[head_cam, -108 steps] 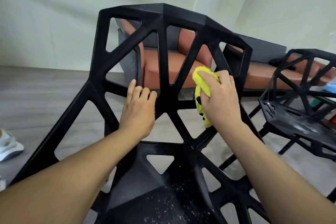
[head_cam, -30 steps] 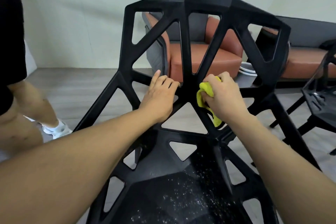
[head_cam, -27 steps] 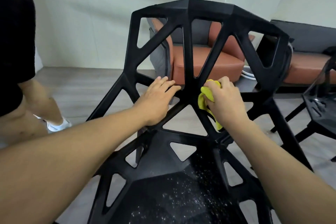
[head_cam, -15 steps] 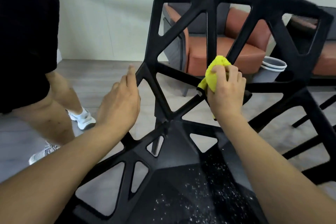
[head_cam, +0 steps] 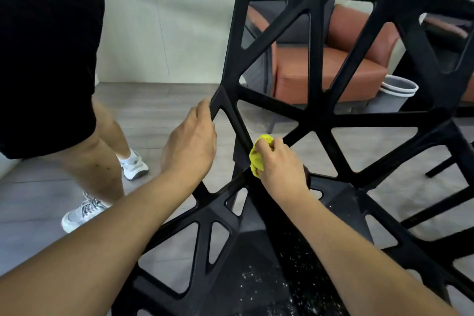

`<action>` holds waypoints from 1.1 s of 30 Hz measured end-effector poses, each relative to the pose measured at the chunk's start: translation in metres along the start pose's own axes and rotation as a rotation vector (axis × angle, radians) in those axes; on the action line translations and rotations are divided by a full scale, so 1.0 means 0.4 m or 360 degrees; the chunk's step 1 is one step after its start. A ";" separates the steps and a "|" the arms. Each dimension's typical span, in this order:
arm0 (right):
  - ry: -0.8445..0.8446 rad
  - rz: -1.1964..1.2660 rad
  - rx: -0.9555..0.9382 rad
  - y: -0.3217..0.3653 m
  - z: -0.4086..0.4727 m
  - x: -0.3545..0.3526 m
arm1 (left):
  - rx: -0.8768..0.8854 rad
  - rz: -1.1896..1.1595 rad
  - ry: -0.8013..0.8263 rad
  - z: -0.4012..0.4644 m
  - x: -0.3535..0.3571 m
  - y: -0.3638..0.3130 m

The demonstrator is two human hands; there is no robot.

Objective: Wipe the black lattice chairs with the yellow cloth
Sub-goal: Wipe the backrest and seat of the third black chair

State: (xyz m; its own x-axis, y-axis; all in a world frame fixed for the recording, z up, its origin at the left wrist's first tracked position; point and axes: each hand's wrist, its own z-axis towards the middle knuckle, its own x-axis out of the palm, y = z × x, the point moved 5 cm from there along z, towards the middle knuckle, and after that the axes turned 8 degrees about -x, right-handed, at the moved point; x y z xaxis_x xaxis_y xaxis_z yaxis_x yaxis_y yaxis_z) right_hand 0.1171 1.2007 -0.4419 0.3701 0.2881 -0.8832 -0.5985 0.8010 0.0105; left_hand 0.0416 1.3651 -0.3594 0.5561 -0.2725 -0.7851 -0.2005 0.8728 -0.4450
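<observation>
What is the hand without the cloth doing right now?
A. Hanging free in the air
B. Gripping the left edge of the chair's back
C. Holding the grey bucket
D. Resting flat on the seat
B: the left hand curls its fingers round the outer left strut of the black lattice chair, while the right hand holds the yellow cloth.

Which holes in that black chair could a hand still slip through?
The big triangular gaps in the chair back above and right of the right hand are open. The lower left is crowded: left hand grips the edge, yellow cloth presses a strut.
</observation>
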 end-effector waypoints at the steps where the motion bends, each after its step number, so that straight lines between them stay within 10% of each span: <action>1: 0.0000 -0.0005 0.0009 0.000 -0.003 -0.003 | -0.0006 0.0000 -0.0002 0.000 0.000 0.001; 9: 0.0304 0.0294 0.0047 0.011 -0.018 -0.034 | -0.0089 -0.0231 0.0188 0.009 -0.016 0.008; 15: -0.0643 0.0836 -0.0087 0.088 0.145 -0.224 | -0.0122 -0.0153 0.0239 -0.088 -0.048 0.074; 25: -0.0636 0.1076 0.0131 0.236 0.166 -0.167 | -0.0551 -0.0655 0.0168 -0.143 -0.079 0.129; 33: -0.0597 0.0707 -0.0004 0.211 0.203 -0.190 | -0.0358 -0.0328 0.0139 -0.154 -0.072 0.112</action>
State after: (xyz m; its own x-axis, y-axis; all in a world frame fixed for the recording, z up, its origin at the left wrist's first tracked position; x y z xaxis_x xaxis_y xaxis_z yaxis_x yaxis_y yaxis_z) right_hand 0.0962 1.2892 -0.3358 0.3091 0.7629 -0.5679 -0.7556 0.5596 0.3404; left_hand -0.0330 1.3871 -0.3833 0.5344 -0.4763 -0.6983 -0.2695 0.6870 -0.6749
